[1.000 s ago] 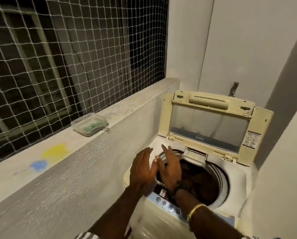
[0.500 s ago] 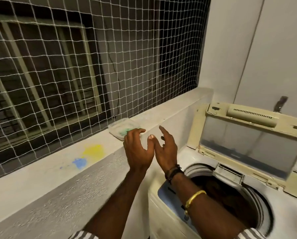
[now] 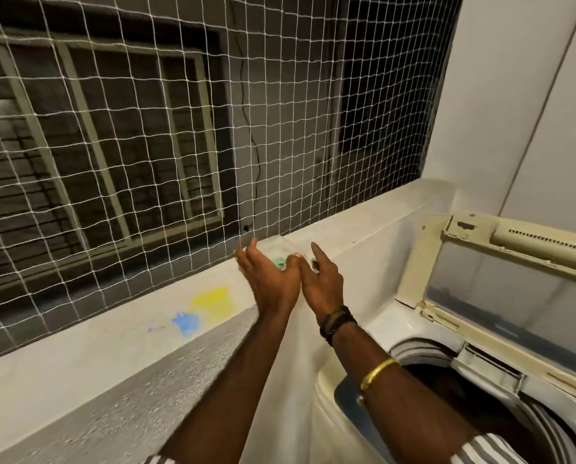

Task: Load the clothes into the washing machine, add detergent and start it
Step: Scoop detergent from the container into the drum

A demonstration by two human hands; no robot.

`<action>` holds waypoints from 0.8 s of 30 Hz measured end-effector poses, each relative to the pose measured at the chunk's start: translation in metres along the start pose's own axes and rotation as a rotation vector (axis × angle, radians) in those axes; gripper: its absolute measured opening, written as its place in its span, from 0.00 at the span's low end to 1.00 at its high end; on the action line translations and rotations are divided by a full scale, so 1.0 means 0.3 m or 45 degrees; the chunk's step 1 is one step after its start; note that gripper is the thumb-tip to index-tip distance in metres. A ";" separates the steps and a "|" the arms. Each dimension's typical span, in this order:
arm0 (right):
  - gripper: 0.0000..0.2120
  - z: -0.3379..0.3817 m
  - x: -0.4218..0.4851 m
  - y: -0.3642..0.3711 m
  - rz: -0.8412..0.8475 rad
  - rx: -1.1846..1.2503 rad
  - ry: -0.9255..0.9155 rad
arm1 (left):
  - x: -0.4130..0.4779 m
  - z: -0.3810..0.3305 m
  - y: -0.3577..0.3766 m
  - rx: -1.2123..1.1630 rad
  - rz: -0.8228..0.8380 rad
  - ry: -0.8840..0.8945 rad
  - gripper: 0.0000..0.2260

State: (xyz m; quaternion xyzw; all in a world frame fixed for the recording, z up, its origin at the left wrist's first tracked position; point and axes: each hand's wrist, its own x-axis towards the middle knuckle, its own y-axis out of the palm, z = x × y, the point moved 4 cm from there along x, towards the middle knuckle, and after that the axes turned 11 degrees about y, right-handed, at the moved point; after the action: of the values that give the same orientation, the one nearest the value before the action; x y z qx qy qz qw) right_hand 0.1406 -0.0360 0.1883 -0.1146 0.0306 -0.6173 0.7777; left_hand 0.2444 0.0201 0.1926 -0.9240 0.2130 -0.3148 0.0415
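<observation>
On the parapet ledge: clear plastic container. Left hand and right hand raised just before it, fingers straight, apart, gripping nothing. Washing machine lid upright.

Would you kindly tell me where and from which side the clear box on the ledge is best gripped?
Probably by its opposite side walls, coming from the near side: the clear box lies low and flat on the ledge, with netting right behind.
</observation>
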 end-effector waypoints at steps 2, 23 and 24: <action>0.26 -0.001 0.011 0.012 0.019 0.002 0.009 | 0.001 0.008 0.005 -0.001 0.028 -0.055 0.36; 0.22 -0.022 -0.015 -0.024 -0.274 0.202 -0.058 | -0.029 -0.057 0.033 -0.290 0.131 -0.007 0.36; 0.22 -0.023 -0.018 -0.036 -0.316 0.216 -0.065 | -0.034 -0.063 0.041 -0.299 0.141 0.005 0.35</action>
State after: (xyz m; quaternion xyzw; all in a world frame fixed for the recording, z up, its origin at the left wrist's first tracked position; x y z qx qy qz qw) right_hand 0.1277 -0.0340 0.1834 -0.0669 -0.0559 -0.7060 0.7029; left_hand 0.2214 0.0142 0.1994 -0.9087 0.2990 -0.2870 -0.0501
